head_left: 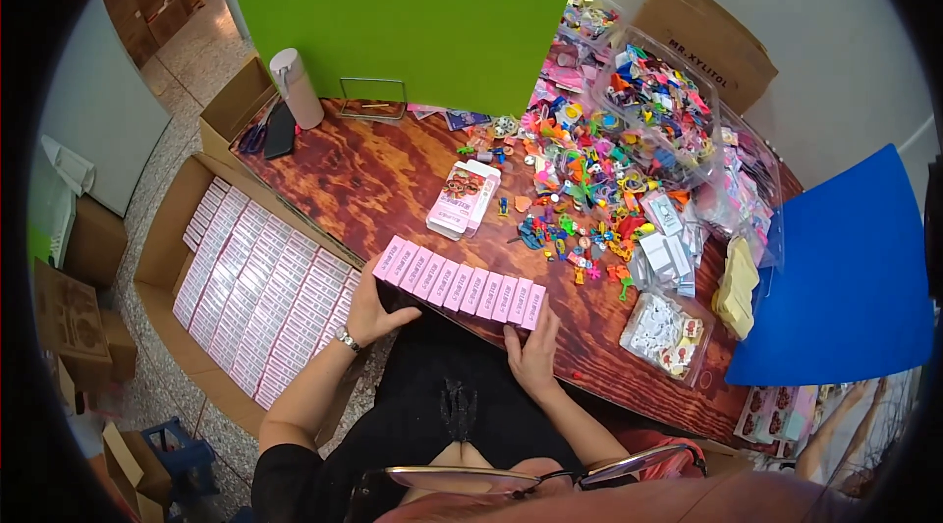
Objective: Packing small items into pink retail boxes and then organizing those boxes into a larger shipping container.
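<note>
A row of several slim pink boxes [460, 283] stands on edge, side by side, along the table's front edge. My left hand [369, 315] presses on the row's left end, thumb along its near side. At the right end my right hand [531, 356] closes against the last box, so the row is squeezed between both hands. Beyond the row lie a few larger pink-and-white printed boxes [462, 199]. To my left, an open carton [157, 273] holds many tightly packed small boxes [260, 292] in rows.
Small colourful plastic toys [589, 165] heap across the table's right side. White packets [666, 253], a clear container of white pieces [660, 331] and a yellow object [737, 289] lie nearer. A blue sheet [845, 268] stands right; a green partition [403, 12] and pink flask [297, 91] are behind.
</note>
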`<action>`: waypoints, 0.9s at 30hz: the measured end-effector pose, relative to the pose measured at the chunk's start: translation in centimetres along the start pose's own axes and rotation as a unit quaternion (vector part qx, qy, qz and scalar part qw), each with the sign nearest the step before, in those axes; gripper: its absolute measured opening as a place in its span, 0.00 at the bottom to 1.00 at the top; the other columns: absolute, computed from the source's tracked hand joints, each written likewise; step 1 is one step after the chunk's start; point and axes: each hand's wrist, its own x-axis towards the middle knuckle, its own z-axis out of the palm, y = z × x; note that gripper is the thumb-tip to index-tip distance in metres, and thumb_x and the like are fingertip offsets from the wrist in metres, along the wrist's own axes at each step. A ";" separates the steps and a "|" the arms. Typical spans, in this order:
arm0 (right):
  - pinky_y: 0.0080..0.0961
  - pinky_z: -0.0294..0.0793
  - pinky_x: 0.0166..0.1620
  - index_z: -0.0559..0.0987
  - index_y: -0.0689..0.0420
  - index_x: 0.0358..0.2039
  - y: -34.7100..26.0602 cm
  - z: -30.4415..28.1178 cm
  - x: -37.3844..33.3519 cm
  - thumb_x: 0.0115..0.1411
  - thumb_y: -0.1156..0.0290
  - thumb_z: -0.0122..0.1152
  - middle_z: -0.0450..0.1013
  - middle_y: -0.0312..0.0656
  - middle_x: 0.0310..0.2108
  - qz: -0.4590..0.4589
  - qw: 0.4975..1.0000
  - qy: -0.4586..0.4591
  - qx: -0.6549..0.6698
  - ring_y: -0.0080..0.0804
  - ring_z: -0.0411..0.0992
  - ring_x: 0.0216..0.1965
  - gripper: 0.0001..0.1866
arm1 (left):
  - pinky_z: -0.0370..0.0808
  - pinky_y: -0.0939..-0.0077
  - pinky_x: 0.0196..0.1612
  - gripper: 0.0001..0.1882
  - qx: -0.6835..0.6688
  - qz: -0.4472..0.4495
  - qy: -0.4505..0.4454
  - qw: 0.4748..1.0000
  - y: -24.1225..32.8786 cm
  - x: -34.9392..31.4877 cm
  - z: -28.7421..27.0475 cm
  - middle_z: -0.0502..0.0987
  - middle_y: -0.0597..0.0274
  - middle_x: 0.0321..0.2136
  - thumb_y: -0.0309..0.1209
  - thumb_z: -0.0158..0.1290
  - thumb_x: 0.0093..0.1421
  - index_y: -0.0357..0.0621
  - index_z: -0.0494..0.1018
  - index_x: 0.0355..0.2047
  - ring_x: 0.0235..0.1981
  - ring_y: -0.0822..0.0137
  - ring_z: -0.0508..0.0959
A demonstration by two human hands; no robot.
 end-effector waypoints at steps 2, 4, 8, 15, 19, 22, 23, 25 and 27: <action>0.44 0.64 0.60 0.50 0.70 0.69 0.0 0.1 0.4 0.59 0.73 0.66 0.58 0.62 0.58 -0.019 1.000 0.011 -0.006 0.59 0.62 0.58 0.44 | 0.69 0.61 0.60 0.55 0.037 0.040 0.010 0.998 -0.1 0.2 0.6 0.69 0.44 0.56 0.46 0.75 0.41 0.32 0.58 0.63 0.57 0.49 0.73; 0.45 0.66 0.58 0.52 0.70 0.68 0.0 -0.1 0.8 0.59 0.73 0.67 0.59 0.61 0.57 -0.041 0.999 0.020 -0.009 0.59 0.63 0.57 0.44 | 0.69 0.61 0.60 0.55 0.050 0.030 0.031 0.998 0.5 0.1 1.3 0.69 0.45 0.56 0.44 0.75 0.41 0.32 0.58 0.63 0.57 0.49 0.73; 0.42 0.66 0.60 0.51 0.70 0.69 1.1 -0.7 1.3 0.60 0.75 0.62 0.59 0.63 0.59 -0.089 0.996 -0.007 -0.022 0.59 0.63 0.58 0.42 | 0.71 0.63 0.57 0.51 0.035 -0.035 0.086 0.995 2.1 0.0 2.6 0.72 0.45 0.52 0.39 0.76 0.42 0.33 0.60 0.61 0.54 0.50 0.75; 0.43 0.71 0.57 0.54 0.67 0.69 3.0 -2.7 2.8 0.62 0.71 0.63 0.61 0.60 0.58 -0.083 0.992 -0.092 0.021 0.58 0.67 0.56 0.41 | 0.72 0.63 0.55 0.48 0.069 -0.041 0.112 0.990 2.0 0.0 2.2 0.73 0.48 0.49 0.39 0.76 0.42 0.36 0.62 0.58 0.52 0.52 0.75; 0.43 0.72 0.56 0.55 0.67 0.69 3.6 -3.5 3.3 0.60 0.70 0.66 0.61 0.59 0.58 -0.109 0.991 -0.072 0.022 0.57 0.67 0.57 0.42 | 0.69 0.62 0.59 0.50 0.067 -0.053 0.097 0.992 1.2 -0.6 2.5 0.71 0.47 0.52 0.39 0.76 0.42 0.35 0.61 0.60 0.55 0.52 0.73; 0.43 0.73 0.56 0.56 0.67 0.69 3.9 -4.3 3.8 0.59 0.69 0.67 0.61 0.60 0.58 -0.113 0.990 -0.082 0.027 0.57 0.67 0.57 0.42 | 0.68 0.62 0.61 0.52 0.063 -0.065 0.109 0.990 1.3 -1.1 2.8 0.70 0.46 0.54 0.40 0.76 0.41 0.33 0.60 0.61 0.57 0.51 0.72; 0.43 0.73 0.56 0.56 0.67 0.69 4.2 -4.5 4.0 0.59 0.69 0.67 0.61 0.60 0.58 -0.112 0.990 -0.084 0.030 0.57 0.67 0.57 0.42 | 0.67 0.63 0.61 0.53 0.069 -0.070 0.115 0.988 1.4 -1.3 2.7 0.70 0.45 0.55 0.41 0.76 0.41 0.33 0.59 0.62 0.57 0.51 0.72; 0.43 0.74 0.55 0.55 0.67 0.69 4.9 -5.0 4.6 0.58 0.68 0.69 0.62 0.59 0.57 -0.119 0.985 -0.115 0.051 0.57 0.68 0.56 0.44 | 0.67 0.62 0.62 0.54 0.062 -0.076 0.119 0.988 1.1 -1.5 3.0 0.70 0.45 0.54 0.42 0.76 0.40 0.32 0.59 0.62 0.57 0.51 0.71; 0.42 0.74 0.54 0.55 0.68 0.68 5.1 -5.0 4.6 0.58 0.68 0.70 0.63 0.58 0.55 -0.119 0.985 -0.121 0.044 0.56 0.69 0.54 0.44 | 0.66 0.62 0.62 0.54 0.043 -0.090 0.123 0.987 1.3 -1.6 3.3 0.70 0.45 0.53 0.42 0.76 0.41 0.32 0.59 0.62 0.58 0.51 0.71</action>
